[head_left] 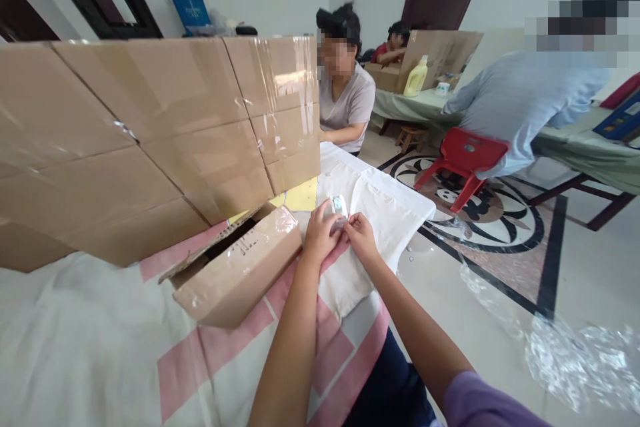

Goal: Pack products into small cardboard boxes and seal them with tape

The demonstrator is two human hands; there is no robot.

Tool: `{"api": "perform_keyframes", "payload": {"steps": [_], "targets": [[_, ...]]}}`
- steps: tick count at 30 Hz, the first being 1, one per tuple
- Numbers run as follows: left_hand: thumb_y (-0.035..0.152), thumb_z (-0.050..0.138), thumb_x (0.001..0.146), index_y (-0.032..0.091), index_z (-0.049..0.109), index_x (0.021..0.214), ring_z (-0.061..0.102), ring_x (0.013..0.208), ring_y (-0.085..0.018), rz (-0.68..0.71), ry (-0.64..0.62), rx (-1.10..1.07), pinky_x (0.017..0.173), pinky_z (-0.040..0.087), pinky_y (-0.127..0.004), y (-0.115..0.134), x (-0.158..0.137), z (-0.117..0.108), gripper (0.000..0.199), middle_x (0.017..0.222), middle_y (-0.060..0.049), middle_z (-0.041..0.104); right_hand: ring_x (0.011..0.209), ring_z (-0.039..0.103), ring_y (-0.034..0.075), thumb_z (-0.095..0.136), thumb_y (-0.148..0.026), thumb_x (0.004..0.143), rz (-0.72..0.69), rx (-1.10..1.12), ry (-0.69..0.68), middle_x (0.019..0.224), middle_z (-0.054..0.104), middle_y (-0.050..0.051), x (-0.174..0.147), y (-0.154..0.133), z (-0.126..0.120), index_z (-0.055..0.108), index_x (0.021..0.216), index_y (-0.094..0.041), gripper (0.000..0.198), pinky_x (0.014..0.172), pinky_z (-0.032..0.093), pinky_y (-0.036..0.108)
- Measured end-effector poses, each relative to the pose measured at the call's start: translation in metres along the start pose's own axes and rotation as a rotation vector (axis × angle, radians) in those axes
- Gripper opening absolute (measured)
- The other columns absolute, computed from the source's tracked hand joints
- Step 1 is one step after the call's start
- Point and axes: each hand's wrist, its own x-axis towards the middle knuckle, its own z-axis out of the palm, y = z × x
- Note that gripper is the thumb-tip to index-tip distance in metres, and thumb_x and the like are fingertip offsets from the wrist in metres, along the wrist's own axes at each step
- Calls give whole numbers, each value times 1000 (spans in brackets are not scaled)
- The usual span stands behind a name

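Over the cloth-covered table, my left hand (320, 233) is closed around a small white item (339, 204) with a greenish label, perhaps a tub; its exact kind is unclear. My right hand (360, 233) is pinched close to the item's lower right side. Whatever sits between those right fingertips is too small to make out. A long cardboard box (245, 267) with a raised flap lies just left of my left hand, with its inside mostly hidden in shadow.
A wall of taped cardboard cartons (165, 127) rises along the table's far left. Behind it sits a person (347, 90). Another person sits on a red plastic chair (470, 150) at the right. Crumpled clear plastic wrap (575, 360) lies on the floor.
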Motion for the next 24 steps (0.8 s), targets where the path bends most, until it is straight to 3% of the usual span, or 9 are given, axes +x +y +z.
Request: {"api": "perform_keyframes", "payload": {"steps": [6, 10, 17, 24], "targets": [[18, 64, 91, 33, 76, 109, 49, 129, -28, 30, 97, 67, 111, 47, -46, 1, 3, 0, 26, 141, -4, 54, 67, 61, 15, 70, -37, 75, -77, 40, 44, 71, 59, -3, -2, -9, 0, 47, 79, -24, 26, 66, 52, 27], [21, 59, 95, 33, 76, 109, 54, 122, -27, 35, 107, 99, 104, 51, -45, 5, 3, 1, 25, 133, -5, 58, 77, 69, 19, 67, -38, 79, -60, 97, 40, 76, 67, 0, -4, -10, -2, 50, 81, -24, 23, 76, 55, 31], [18, 59, 95, 31, 76, 107, 57, 116, -26, 40, 123, 115, 99, 52, -43, 8, 2, 1, 24, 125, -7, 62, 75, 72, 20, 70, -39, 75, -24, 178, 47, 76, 72, 2, -4, -9, -2, 53, 83, -23, 25, 72, 57, 30], [16, 59, 96, 28, 76, 104, 58, 112, -25, 48, 144, 107, 95, 53, -41, 9, 0, 3, 22, 122, -6, 63, 48, 59, 14, 74, -52, 74, 24, 223, 87, 73, 74, 4, -5, -11, -4, 55, 81, -22, 36, 46, 44, 25]]}}
